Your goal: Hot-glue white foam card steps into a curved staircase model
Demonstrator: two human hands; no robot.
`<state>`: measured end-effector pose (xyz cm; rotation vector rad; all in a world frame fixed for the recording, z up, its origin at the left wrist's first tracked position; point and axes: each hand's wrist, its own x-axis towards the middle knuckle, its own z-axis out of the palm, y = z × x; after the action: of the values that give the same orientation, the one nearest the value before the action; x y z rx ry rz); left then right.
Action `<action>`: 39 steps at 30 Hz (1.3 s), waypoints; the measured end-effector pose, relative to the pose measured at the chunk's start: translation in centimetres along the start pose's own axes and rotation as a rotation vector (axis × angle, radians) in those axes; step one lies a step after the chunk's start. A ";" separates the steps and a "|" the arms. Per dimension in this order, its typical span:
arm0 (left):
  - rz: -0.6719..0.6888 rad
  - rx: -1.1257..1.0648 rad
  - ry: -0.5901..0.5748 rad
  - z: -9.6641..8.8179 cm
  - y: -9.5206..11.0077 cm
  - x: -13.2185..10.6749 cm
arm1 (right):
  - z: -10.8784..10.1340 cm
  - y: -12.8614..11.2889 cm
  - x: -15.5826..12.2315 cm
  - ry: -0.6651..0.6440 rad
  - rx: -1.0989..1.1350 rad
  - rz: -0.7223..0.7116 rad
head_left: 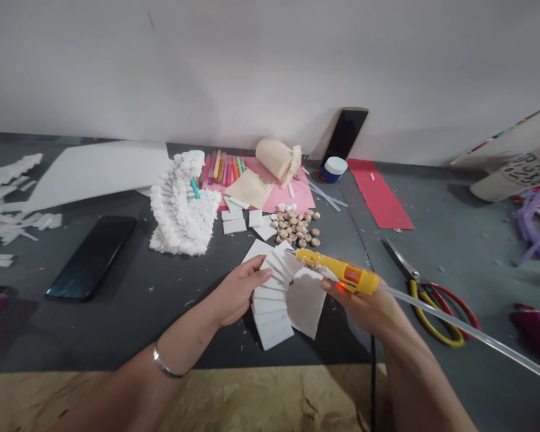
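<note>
My left hand (238, 292) grips a fan of stacked white foam strips (272, 306), thumb on top, over a white paper sheet (306, 300). My right hand (364, 306) is closed round a yellow glue gun (342, 273) with a clear glue stick (468, 330) trailing out the back to the right. The gun's nozzle points left and touches the top of the foam fan. A red glow shows under the gun.
A white foam spiral model (180, 207) stands behind, with loose white foam pieces (236, 222), small cork discs (297, 228), coloured markers (222, 167) and pink paper (292, 195). A black phone (92, 258) lies left, scissors (427, 294) right. Another phone (344, 135) leans on the wall.
</note>
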<state>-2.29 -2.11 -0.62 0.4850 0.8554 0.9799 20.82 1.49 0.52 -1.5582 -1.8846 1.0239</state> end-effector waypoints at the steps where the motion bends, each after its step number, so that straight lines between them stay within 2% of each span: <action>1: -0.001 0.000 0.001 0.0 0.0 0.0 | -0.1 -0.1 0.0 -0.024 0.004 -0.007; 11: -0.001 0.004 0.011 0.0 0.0 0.1 | -0.4 0.2 -0.2 -0.046 -0.068 -0.031; 22: -0.008 0.005 0.022 -0.1 0.1 0.0 | -0.5 0.3 -0.3 -0.030 -0.007 0.031; 31: -0.008 0.009 0.027 0.1 0.2 0.0 | -1.0 0.1 -0.4 -0.062 -0.080 -0.006; 39: 0.002 0.006 0.018 0.1 0.3 0.0 | -1.3 0.3 -0.7 -0.008 -0.112 -0.003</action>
<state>-2.38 -1.96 -0.36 0.4823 0.8746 0.9848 22.17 1.10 1.09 -1.6151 -1.9800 0.9390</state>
